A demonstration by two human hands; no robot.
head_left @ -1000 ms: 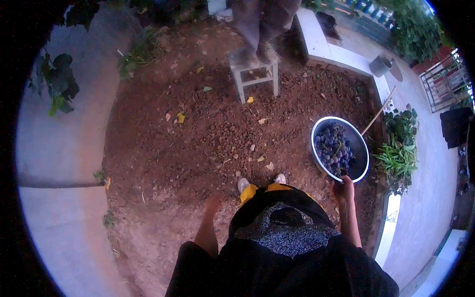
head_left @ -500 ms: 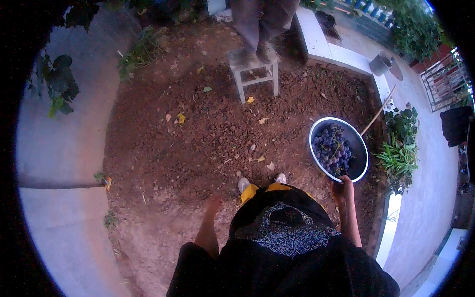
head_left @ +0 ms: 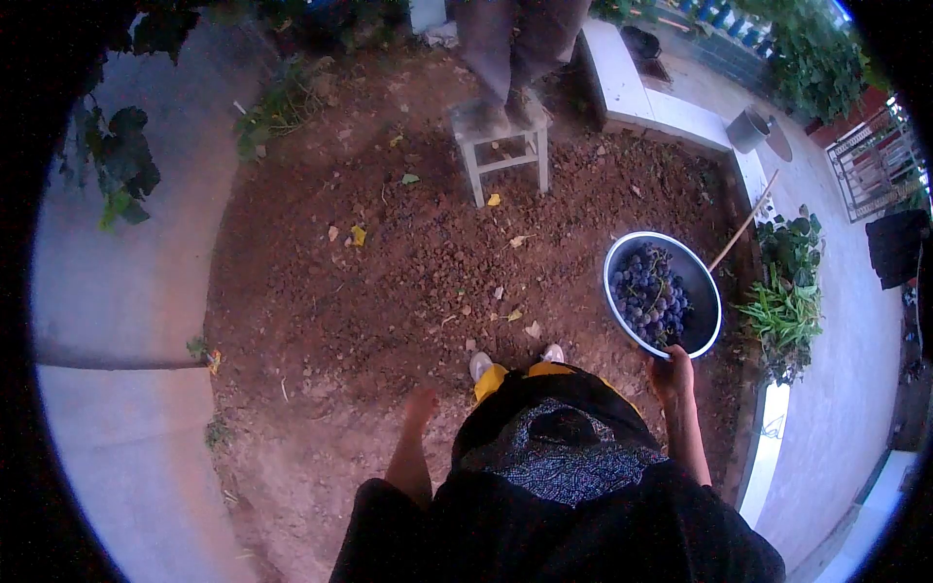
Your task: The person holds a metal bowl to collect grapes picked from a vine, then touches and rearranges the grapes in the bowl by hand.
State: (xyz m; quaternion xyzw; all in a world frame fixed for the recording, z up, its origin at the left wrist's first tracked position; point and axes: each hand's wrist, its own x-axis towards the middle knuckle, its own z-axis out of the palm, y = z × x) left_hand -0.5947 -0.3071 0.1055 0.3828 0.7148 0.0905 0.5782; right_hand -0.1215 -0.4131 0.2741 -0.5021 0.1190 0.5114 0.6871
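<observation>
My right hand (head_left: 673,375) is closed on the near rim of a round metal basin (head_left: 704,309). The basin is tilted toward me, and dark purple grape bunches (head_left: 653,293) lie in it, mostly on its left side. My left hand (head_left: 421,403) hangs low beside my body over the soil, near no object. It is dim and blurred, so its fingers cannot be made out.
Ahead, a person in dark trousers (head_left: 486,44) stands on a wooden stool (head_left: 505,121) on the bare soil (head_left: 389,291). A stick (head_left: 745,222) leans beyond the basin. Green plants (head_left: 782,301) and a white kerb (head_left: 765,457) border the right; a bucket (head_left: 747,128) stands past it.
The basin has shifted very slightly left in view, still gripped by my right hand. Otherwise the scene looks nearly the same.
</observation>
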